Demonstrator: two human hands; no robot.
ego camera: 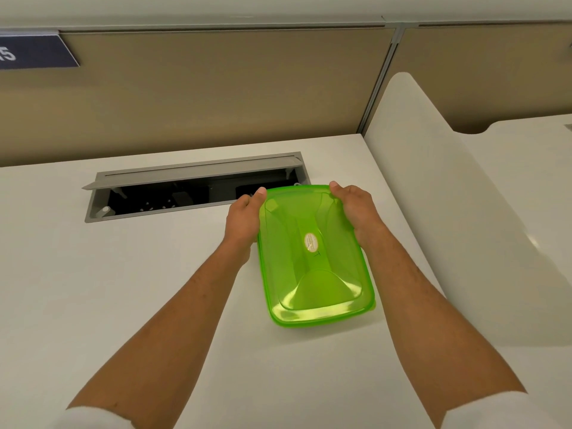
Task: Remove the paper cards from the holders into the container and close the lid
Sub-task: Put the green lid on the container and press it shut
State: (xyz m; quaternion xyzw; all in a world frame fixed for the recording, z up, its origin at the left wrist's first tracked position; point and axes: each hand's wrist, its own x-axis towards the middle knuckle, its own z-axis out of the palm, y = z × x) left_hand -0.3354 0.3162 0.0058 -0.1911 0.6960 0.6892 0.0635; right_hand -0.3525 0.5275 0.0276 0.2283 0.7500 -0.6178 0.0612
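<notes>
The container, green and see-through, sits right of centre on the white desk, its lid on top; contents can't be made out. Left hand and right hand clasp the lid's far corners. Beyond, an open cable tray.

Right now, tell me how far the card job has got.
Looks done: the green lid already sits on the container, and no holders or loose cards show on the desk. Whether cards are inside cannot be told through the lid. In hand: left hand and right hand grip the lid's far corners, apparently pressing it shut. Left: seating the near edge, if not yet snapped.
</notes>
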